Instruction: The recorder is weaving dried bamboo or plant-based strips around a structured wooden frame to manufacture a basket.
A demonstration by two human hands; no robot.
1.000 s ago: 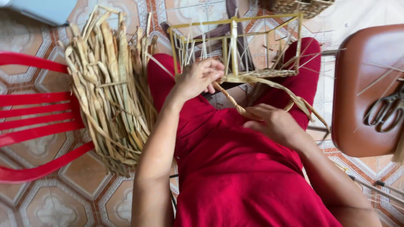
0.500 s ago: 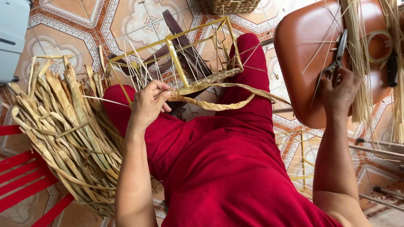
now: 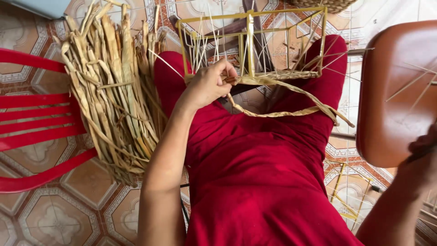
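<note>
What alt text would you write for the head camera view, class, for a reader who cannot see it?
A person in red clothing pinches a flat dried straw strip with the left hand at a yellow wire basket frame on their lap. A bundle of dried straw leans on a red chair; the right hand touches a brown chair.

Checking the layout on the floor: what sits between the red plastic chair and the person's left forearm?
In the head view, a bundle of dried straw-coloured strips lies between the red chair and the left forearm.
</note>
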